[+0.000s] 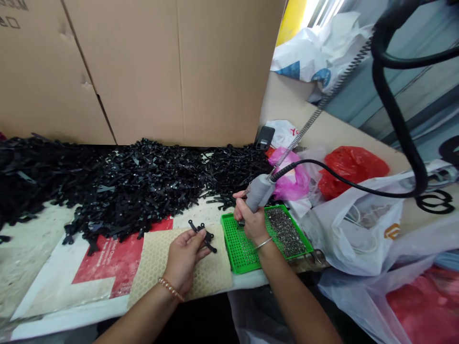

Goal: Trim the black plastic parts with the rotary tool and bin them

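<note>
My left hand (184, 253) pinches a small black plastic part (205, 232) with several arms above the beige textured mat (150, 267). My right hand (251, 217) is wrapped round a grey electric screwdriver (258, 192), tilted with its tip down over the left half of the green tray (233, 258). The tip itself is hard to make out. Small metal screws (285, 231) are heaped in the tray's right half, and others sit in its perforated left half.
Heaps of black parts (143, 181) lie behind the mat, against a large cardboard box (143, 71). Plastic bags (362, 229) crowd the right side. A black cable and a coiled spring run from the screwdriver to the upper right.
</note>
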`<state>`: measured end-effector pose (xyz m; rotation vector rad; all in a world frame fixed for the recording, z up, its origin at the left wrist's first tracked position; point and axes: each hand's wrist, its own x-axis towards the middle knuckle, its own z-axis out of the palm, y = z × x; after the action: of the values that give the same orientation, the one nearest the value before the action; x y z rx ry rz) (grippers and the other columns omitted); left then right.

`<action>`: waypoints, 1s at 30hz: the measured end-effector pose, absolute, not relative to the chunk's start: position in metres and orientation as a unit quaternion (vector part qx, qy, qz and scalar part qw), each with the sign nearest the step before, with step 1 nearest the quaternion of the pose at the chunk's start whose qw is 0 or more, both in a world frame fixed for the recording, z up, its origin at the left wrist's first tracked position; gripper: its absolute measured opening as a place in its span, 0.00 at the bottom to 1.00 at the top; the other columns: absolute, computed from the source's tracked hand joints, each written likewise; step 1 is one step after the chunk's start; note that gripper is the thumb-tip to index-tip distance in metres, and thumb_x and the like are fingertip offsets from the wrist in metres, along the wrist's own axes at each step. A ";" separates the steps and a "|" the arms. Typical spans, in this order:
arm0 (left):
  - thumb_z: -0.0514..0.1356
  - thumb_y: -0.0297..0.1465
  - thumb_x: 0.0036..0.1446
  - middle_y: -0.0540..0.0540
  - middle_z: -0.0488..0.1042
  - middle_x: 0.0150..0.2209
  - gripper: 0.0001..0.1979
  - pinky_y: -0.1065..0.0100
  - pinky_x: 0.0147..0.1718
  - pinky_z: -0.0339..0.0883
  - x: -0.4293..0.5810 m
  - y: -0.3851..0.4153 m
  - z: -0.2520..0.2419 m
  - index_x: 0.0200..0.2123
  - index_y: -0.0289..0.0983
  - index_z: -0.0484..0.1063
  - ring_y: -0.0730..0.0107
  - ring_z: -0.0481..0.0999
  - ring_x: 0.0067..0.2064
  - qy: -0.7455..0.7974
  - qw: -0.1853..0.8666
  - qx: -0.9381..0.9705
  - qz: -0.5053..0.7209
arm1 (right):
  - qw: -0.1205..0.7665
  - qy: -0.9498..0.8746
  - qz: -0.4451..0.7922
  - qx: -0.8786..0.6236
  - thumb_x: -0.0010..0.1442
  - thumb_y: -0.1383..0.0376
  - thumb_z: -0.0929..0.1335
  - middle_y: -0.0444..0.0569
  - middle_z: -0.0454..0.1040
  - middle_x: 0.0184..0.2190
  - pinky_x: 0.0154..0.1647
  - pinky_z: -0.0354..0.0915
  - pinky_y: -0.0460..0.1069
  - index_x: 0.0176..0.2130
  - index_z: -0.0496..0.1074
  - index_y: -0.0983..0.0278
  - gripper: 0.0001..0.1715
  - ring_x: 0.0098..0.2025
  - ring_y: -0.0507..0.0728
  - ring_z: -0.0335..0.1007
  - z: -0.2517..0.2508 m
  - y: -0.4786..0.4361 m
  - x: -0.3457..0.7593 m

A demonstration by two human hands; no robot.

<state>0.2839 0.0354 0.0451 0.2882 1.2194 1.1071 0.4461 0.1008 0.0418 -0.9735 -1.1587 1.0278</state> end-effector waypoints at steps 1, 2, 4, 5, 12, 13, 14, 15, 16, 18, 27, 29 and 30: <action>0.62 0.22 0.54 0.44 0.78 0.32 0.02 0.69 0.31 0.76 0.286 0.036 0.045 0.31 0.32 0.72 0.71 0.77 0.32 0.542 0.665 0.126 0.498 | 0.610 -0.504 0.448 -0.417 0.57 0.56 0.69 0.37 0.58 0.16 0.20 0.54 0.46 0.39 0.70 0.63 0.15 0.17 0.50 0.54 0.042 0.101 0.446; 0.62 0.22 0.54 0.44 0.78 0.32 0.02 0.69 0.30 0.76 0.289 0.036 0.045 0.32 0.32 0.72 0.71 0.77 0.32 0.543 0.661 0.124 0.503 | 0.609 -0.506 0.450 -0.414 0.58 0.56 0.69 0.37 0.58 0.16 0.20 0.54 0.46 0.39 0.70 0.63 0.14 0.17 0.50 0.54 0.041 0.101 0.446; 0.62 0.22 0.54 0.43 0.78 0.32 0.01 0.70 0.29 0.76 0.293 0.037 0.045 0.32 0.31 0.72 0.71 0.77 0.32 0.544 0.655 0.123 0.510 | 0.607 -0.510 0.451 -0.411 0.58 0.56 0.69 0.37 0.58 0.16 0.20 0.55 0.45 0.40 0.70 0.64 0.14 0.17 0.50 0.55 0.041 0.102 0.446; 0.62 0.22 0.54 0.43 0.78 0.32 0.01 0.70 0.29 0.76 0.295 0.038 0.045 0.32 0.31 0.72 0.71 0.77 0.32 0.543 0.654 0.121 0.512 | 0.606 -0.512 0.450 -0.411 0.58 0.56 0.69 0.37 0.58 0.16 0.20 0.55 0.45 0.40 0.70 0.64 0.14 0.17 0.50 0.55 0.040 0.102 0.445; 0.62 0.22 0.54 0.42 0.78 0.32 0.02 0.71 0.28 0.75 0.293 0.039 0.047 0.33 0.30 0.73 0.72 0.77 0.31 0.534 0.675 0.128 0.492 | 0.611 -0.514 0.436 -0.415 0.58 0.56 0.69 0.37 0.58 0.15 0.19 0.55 0.45 0.39 0.70 0.64 0.15 0.17 0.49 0.55 0.038 0.104 0.446; 0.61 0.22 0.55 0.42 0.78 0.32 0.02 0.72 0.28 0.75 0.292 0.039 0.047 0.33 0.30 0.73 0.72 0.77 0.30 0.535 0.683 0.133 0.480 | 0.612 -0.512 0.436 -0.416 0.57 0.56 0.69 0.37 0.59 0.15 0.19 0.55 0.45 0.39 0.70 0.64 0.15 0.17 0.49 0.55 0.039 0.104 0.446; 0.61 0.22 0.55 0.42 0.77 0.31 0.01 0.72 0.27 0.75 0.291 0.039 0.047 0.33 0.30 0.73 0.72 0.77 0.30 0.533 0.691 0.139 0.467 | 0.613 -0.510 0.436 -0.417 0.57 0.56 0.70 0.37 0.59 0.16 0.19 0.55 0.44 0.39 0.70 0.64 0.15 0.16 0.49 0.55 0.039 0.104 0.446; 0.61 0.22 0.55 0.43 0.77 0.30 0.01 0.72 0.27 0.75 0.290 0.040 0.047 0.32 0.30 0.73 0.72 0.77 0.29 0.531 0.700 0.145 0.455 | 0.614 -0.508 0.436 -0.418 0.57 0.56 0.70 0.37 0.59 0.16 0.19 0.55 0.44 0.39 0.70 0.64 0.15 0.16 0.49 0.55 0.039 0.104 0.446; 0.61 0.22 0.55 0.43 0.77 0.29 0.01 0.72 0.26 0.74 0.289 0.040 0.047 0.31 0.29 0.73 0.72 0.76 0.29 0.529 0.708 0.153 0.442 | 0.613 -0.508 0.436 -0.419 0.57 0.56 0.70 0.37 0.59 0.16 0.19 0.55 0.44 0.39 0.70 0.64 0.15 0.16 0.49 0.55 0.039 0.104 0.446; 0.61 0.22 0.55 0.44 0.76 0.28 0.03 0.72 0.25 0.74 0.286 0.041 0.046 0.29 0.29 0.73 0.73 0.76 0.27 0.523 0.724 0.173 0.414 | 0.611 -0.509 0.435 -0.421 0.57 0.56 0.70 0.37 0.59 0.15 0.19 0.55 0.44 0.39 0.70 0.64 0.15 0.17 0.49 0.55 0.038 0.105 0.446; 0.68 0.26 0.47 0.44 0.76 0.26 0.08 0.71 0.25 0.73 0.278 0.045 0.044 0.26 0.31 0.71 0.72 0.75 0.26 0.502 0.769 0.214 0.332 | 0.597 -0.523 0.427 -0.433 0.57 0.55 0.70 0.37 0.60 0.16 0.19 0.56 0.45 0.39 0.70 0.64 0.16 0.17 0.50 0.56 0.038 0.105 0.446; 0.68 0.27 0.47 0.44 0.76 0.26 0.08 0.72 0.24 0.72 0.278 0.045 0.045 0.27 0.30 0.71 0.72 0.75 0.26 0.501 0.772 0.219 0.325 | 0.599 -0.524 0.421 -0.436 0.56 0.55 0.70 0.37 0.60 0.16 0.19 0.56 0.45 0.39 0.70 0.64 0.16 0.17 0.50 0.56 0.040 0.105 0.446; 0.68 0.27 0.47 0.44 0.76 0.26 0.08 0.72 0.24 0.72 0.278 0.045 0.045 0.27 0.30 0.71 0.72 0.75 0.26 0.501 0.773 0.222 0.321 | 0.599 -0.524 0.419 -0.438 0.56 0.55 0.70 0.37 0.60 0.16 0.19 0.56 0.45 0.38 0.70 0.64 0.16 0.17 0.50 0.56 0.040 0.105 0.446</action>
<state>0.2779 0.0452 0.0452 0.4803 1.0846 0.6954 0.4455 0.1047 0.0402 -1.0148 -1.2158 0.9714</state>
